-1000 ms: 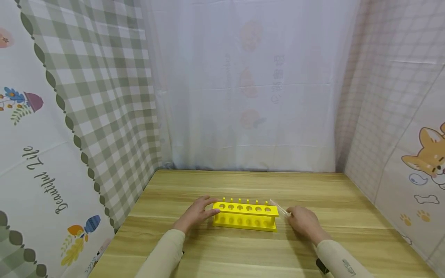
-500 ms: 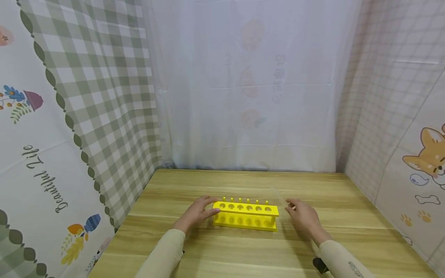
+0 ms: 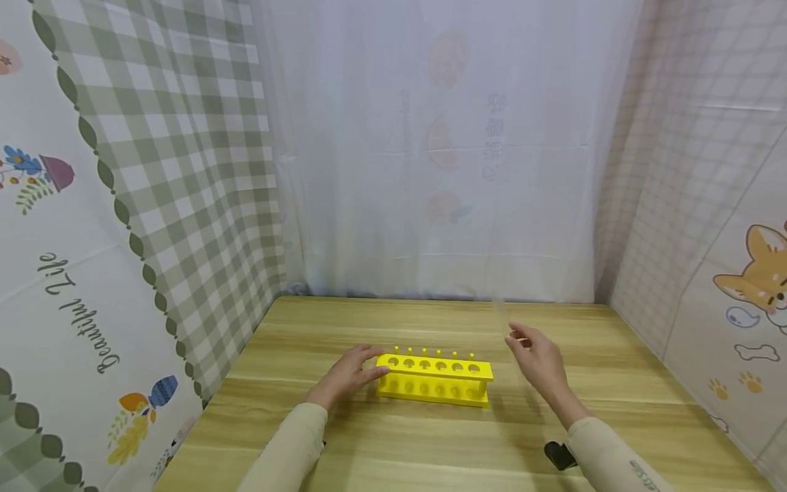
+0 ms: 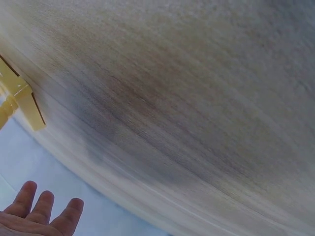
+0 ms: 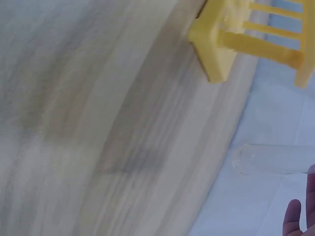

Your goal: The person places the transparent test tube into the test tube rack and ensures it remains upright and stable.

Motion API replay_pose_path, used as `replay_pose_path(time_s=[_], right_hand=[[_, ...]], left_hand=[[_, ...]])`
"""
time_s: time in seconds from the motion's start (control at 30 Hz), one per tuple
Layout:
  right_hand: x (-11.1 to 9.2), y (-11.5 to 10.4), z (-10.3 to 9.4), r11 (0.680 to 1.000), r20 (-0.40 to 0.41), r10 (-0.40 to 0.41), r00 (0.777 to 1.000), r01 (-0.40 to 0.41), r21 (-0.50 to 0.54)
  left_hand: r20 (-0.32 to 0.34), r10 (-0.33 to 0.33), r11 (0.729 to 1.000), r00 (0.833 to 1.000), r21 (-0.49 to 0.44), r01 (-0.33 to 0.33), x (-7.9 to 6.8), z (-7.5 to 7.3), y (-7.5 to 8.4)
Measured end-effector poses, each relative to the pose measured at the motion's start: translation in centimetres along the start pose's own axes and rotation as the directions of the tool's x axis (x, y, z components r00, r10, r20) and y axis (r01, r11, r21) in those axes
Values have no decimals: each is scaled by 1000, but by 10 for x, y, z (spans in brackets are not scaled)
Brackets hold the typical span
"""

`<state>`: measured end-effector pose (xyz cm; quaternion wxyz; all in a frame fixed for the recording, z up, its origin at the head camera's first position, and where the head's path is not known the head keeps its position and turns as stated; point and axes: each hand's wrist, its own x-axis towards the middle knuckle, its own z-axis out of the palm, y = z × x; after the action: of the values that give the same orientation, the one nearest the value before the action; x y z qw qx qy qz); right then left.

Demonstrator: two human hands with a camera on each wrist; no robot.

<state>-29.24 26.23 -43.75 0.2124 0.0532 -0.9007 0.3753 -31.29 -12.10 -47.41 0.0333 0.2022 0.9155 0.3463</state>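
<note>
A yellow test tube rack (image 3: 433,383) stands on the table with a row of round holes along its top plate. My left hand (image 3: 347,377) holds its left end, thumb over the front of the top plate and a finger behind. In the left wrist view, three fingers (image 4: 42,209) are extended away from the rack. My right hand (image 3: 541,359) is raised to the right of the rack, pinching a clear test tube (image 5: 275,159) between thumb and fingers. The tube's rounded end shows in the right wrist view, apart from the rack; in the head view it is faint.
Yellow pegs (image 3: 439,354) rise in a row behind the rack's holes. The wooden table (image 3: 430,451) reaches back to a white curtain (image 3: 381,205). Checked cloth (image 3: 203,171) hangs at the left, and a printed cloth (image 3: 688,205) closes off the right side.
My right hand has lifted the test tube up from beside the rack, turning it from a slant to nearly upright. My left hand and the rack have stayed in place.
</note>
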Motion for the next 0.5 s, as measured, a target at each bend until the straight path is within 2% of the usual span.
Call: replay_pose_path(time_s=[0.27,0.5], right_hand=[[6,-18,-1,997,-125,7,992,3,82],[9,-29,0,982,-188,32,982,4,188]], left_hand=[[-2,6,1000,1000,9,-6,0,-1,0],[3,-3,1000,1000,8,3,0,0,0]])
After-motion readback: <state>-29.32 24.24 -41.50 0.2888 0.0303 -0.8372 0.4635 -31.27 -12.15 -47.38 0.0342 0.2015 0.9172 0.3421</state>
